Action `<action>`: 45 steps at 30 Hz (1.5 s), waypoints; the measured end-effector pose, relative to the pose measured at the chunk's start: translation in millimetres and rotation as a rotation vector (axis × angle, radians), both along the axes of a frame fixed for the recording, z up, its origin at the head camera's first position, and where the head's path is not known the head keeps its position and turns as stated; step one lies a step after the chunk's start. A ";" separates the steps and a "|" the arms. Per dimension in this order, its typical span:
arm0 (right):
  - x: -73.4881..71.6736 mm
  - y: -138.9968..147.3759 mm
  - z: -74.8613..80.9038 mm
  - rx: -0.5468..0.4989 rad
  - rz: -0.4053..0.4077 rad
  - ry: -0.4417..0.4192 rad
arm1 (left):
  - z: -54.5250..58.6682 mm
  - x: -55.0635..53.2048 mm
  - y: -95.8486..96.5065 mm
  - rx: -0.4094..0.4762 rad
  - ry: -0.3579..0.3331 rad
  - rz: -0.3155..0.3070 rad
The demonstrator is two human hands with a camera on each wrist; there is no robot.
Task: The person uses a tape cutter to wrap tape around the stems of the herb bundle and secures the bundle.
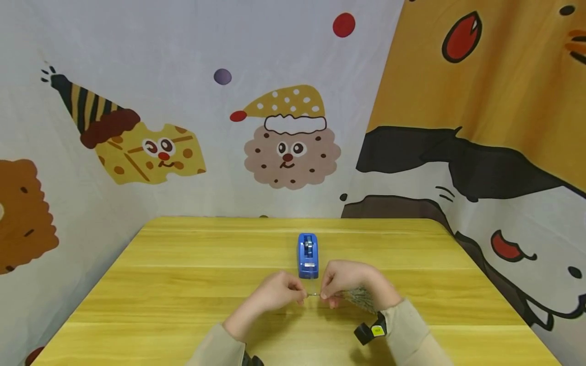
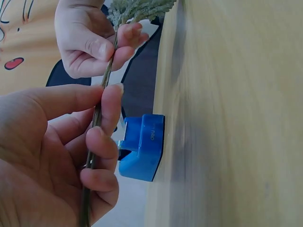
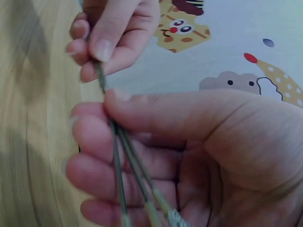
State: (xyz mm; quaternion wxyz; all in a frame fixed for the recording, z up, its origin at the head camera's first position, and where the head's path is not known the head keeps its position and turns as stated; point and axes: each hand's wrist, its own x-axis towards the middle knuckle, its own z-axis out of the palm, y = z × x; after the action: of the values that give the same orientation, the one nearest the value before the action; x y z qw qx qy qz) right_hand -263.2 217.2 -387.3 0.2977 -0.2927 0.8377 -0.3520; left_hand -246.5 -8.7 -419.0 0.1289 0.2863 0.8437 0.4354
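Observation:
Between both hands a small bunch of dried flowers [image 1: 361,298] is stretched sideways over the table, its grey-green heads at the right and thin stems toward the left. My left hand [image 1: 280,292] pinches the stems [image 2: 97,116] near their bare end, with fingers curled along them in the left wrist view. Thumb and forefinger of my right hand [image 1: 345,278] pinch the same stems closer to the heads. In the right wrist view several stems [image 3: 135,165] fan out across its fingers. A blue tape dispenser [image 1: 308,256] stands just beyond the hands, a faint clear strip showing at its front.
The wood-grain table [image 1: 183,284] reaches back to a printed cloth [image 1: 183,40] hanging behind and at both sides. A black wrist camera [image 1: 364,333] sits by the right sleeve [image 1: 412,330].

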 end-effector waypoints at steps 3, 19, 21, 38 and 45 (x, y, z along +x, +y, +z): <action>0.5 -1.0 -2.6 0.016 -0.018 -0.008 | -0.5 -2.6 0.1 -0.034 0.007 -0.033; 1.3 -1.7 -3.5 0.003 -0.084 0.075 | 8.6 -9.4 -4.8 -0.071 -0.123 -0.133; 2.3 -1.7 -3.6 -0.005 -0.079 0.086 | 9.3 -9.2 -5.4 -0.067 -0.115 -0.123; 6.1 -5.8 -5.1 0.039 -0.126 0.207 | 9.1 -6.9 -3.0 -0.062 -0.092 -0.039; 7.0 -7.3 -7.3 0.033 -0.145 0.216 | 6.0 -7.9 -2.8 -0.056 -0.085 -0.016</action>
State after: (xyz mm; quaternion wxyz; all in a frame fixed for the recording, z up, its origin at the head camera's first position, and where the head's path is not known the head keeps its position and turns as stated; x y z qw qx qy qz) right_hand -256.2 209.9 -394.6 0.1842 -0.2629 0.8895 -0.3252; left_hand -254.4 -11.5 -413.0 0.1760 0.2707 0.8469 0.4225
